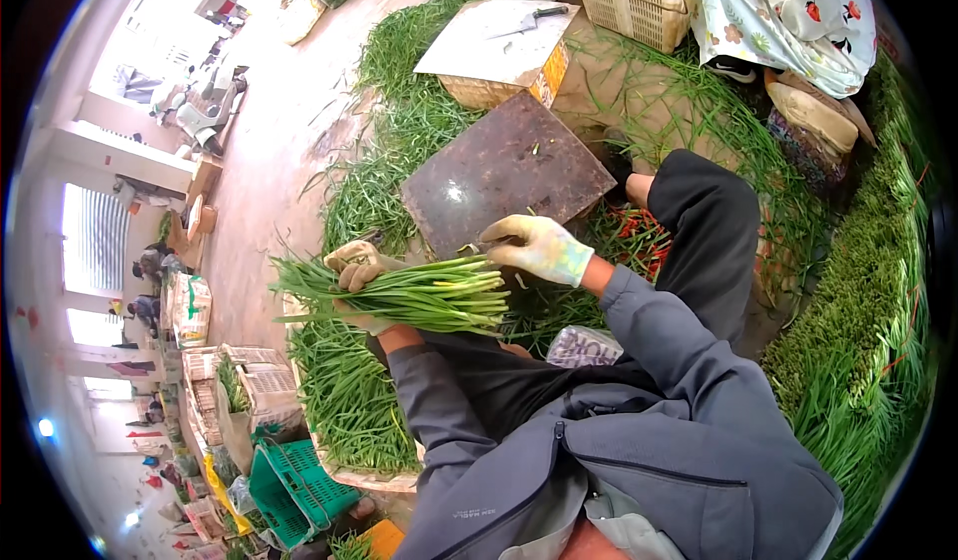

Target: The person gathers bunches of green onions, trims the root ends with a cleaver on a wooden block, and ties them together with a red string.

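My left hand [358, 269], in a light work glove with brown fingers, is closed around a bunch of long green leafy stalks [441, 290], which look like garlic chives. The pale cut ends point right, towards my right hand [528, 242]. That gloved hand is at the upper edge of these ends, fingers bent; whether it pinches a stalk is unclear. Just beyond both hands is a dark, worn square board [516, 171] with small green scraps on it. Below the bunch, a basket [352, 478] full of similar greens stands beside my leg.
Past the board, a knife [528, 22] lies on a white-topped box [486, 43]. Loose greens [404, 58] cover the floor around. A long stack of bunches [846, 290] stands at the right, near another person's floral-covered legs [778, 28]. Red ties [644, 238] lie by my shin; a green crate [299, 485] stands lower left.
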Tool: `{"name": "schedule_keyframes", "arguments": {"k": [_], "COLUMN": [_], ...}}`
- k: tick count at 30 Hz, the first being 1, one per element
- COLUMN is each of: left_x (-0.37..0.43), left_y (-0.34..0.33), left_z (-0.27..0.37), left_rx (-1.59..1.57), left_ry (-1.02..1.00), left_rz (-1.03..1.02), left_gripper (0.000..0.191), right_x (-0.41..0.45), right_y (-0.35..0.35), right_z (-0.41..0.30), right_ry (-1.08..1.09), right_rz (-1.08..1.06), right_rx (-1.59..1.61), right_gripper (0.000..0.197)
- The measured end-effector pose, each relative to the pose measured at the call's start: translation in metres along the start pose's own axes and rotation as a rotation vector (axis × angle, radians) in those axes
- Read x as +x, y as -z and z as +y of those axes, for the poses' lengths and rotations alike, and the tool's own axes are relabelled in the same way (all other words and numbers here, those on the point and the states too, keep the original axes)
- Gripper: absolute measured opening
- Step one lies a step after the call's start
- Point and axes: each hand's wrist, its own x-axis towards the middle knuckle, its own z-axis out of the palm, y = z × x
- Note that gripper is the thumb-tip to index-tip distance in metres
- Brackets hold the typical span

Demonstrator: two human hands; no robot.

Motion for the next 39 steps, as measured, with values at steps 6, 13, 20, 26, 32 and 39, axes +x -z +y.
{"name": "schedule_keyframes", "arguments": {"k": [6, 13, 20, 26, 32, 39], "left_x": [0.006, -0.001, 0.008, 0.008, -0.001, -0.006], "left_y": [-0.002, -0.007, 0.001, 0.004, 0.000, -0.012], "left_z": [-0.009, -0.009, -0.014, -0.020, -0.022, -0.027], "left_rx": [0.026, 0.000, 0.037, 0.067, -0.006, -0.069], "left_ry": [0.069, 0.101, 0.187, 0.235, 0.185, 0.089], "left_rz": [-0.109, -0.080, -0.141, -0.109, -0.111, -0.117], "left_gripper": [0.051, 0.044, 0.057, 0.045, 0.046, 0.047], "right_x": [0.011, -0.005, -0.001, 0.003, -0.016, -0.022], "right_y": [-0.018, 0.002, -0.036, -0.035, -0.008, 0.030], "right_z": [0.015, 0.021, -0.015, -0.007, -0.009, 0.040], "right_ry": [0.136, 0.292, 0.401, 0.304, 0.137, -0.009], "right_rz": [-0.011, 0.190, -0.208, -0.301, -0.206, -0.011], "right_rx": [-0.118, -0.260, -0.442, -0.414, 0.317, -0.144], "right_gripper": [0.027, 0.016, 0.033, 0.029, 0.007, 0.032]}}
